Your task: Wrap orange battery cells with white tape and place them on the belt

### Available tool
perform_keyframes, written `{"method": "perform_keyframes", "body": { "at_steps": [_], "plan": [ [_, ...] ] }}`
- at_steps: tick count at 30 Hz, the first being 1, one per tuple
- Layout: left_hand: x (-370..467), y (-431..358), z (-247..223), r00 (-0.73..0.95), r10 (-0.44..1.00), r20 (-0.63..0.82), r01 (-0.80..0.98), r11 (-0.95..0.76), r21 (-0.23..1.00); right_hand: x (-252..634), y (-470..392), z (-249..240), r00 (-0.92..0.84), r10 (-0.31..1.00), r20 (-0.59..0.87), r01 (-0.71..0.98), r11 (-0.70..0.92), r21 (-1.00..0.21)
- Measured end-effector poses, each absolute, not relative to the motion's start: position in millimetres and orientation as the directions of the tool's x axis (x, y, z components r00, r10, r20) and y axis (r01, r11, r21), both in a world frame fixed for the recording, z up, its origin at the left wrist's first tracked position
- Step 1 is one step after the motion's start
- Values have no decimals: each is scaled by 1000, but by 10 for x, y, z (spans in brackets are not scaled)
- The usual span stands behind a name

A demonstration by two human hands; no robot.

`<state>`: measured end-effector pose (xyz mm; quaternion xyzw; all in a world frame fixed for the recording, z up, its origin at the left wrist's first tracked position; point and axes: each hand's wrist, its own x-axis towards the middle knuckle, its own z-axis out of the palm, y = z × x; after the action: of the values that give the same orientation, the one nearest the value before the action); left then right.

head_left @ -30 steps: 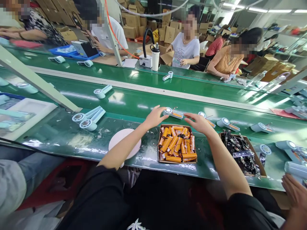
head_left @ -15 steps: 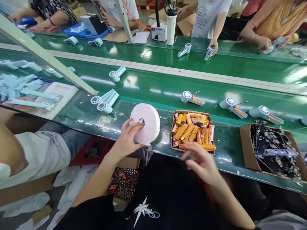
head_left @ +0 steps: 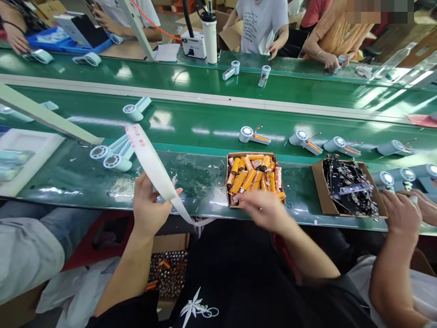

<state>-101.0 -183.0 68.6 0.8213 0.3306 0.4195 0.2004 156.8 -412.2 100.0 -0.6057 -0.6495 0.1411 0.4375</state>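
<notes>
A wide roll of whitish tape with red print is in my left hand, tilted so its edge faces me. My left thumb and fingers are closed round its lower side. A loose strip of tape trails from the bottom of the roll toward my lap. My right hand, slightly blurred, is at the front edge of a cardboard box of orange battery cells. Its fingers are curled together in a pinch; what lies between them is hidden.
Pale blue fan bodies lie left of the roll, others with orange cells along the green conveyor. At right stands a box of circuit boards, beside a co-worker's hands. A slanted post crosses the left. People work opposite.
My left hand has lifted the tape roll leftward and turned it edge-on, and a trailing strip now shows. My right hand has closed its fingers near the battery box. The view has shifted right.
</notes>
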Motion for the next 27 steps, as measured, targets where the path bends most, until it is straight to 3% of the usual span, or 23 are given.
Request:
{"method": "perform_keyframes", "body": {
  "at_steps": [3, 7, 10, 15, 17, 19, 21, 24, 25, 27],
  "plan": [
    [-928, -1872, 683, 450, 698, 557, 308, -707, 637, 2324, -4055, 1245, 242, 855, 458, 826, 67, -560],
    [-796, -1935, 648, 549, 635, 543, 263, -748, 609, 3030, -3810, 1194, 75, 971, 226, 869, 48, -493],
    [-734, -1961, 629, 605, 555, 571, 242, -811, 532, 3197, -3711, 1079, 70, 987, 145, 827, 24, -561],
    [-719, -2014, 710, 671, 394, 628, 254, -918, 304, 3023, -3777, 1040, 421, 849, 320, 596, 8, -803],
    [-715, -2043, 757, 690, 349, 635, 255, -937, 238, 2877, -3804, 1054, 534, 788, 305, 438, 50, -897],
    [-700, -2070, 790, 714, 316, 624, 250, -949, 194, 2724, -3814, 1082, 512, 818, 261, 407, 37, -913],
    [-676, -2091, 801, 737, 293, 609, 240, -956, 169, 2593, -3819, 1132, 395, 887, 240, 564, -28, -826],
    [-639, -2117, 787, 765, 286, 577, 231, -958, 168, 2480, -3845, 1250, 345, 906, 245, 816, -161, -556],
    [-629, -2127, 781, 772, 287, 567, 232, -958, 169, 2462, -3860, 1297, 380, 884, 271, 833, -199, -517],
    [-612, -2152, 778, 783, 284, 553, 234, -959, 161, 2434, -3898, 1392, 444, 843, 304, 782, -200, -590]
  ]
}}
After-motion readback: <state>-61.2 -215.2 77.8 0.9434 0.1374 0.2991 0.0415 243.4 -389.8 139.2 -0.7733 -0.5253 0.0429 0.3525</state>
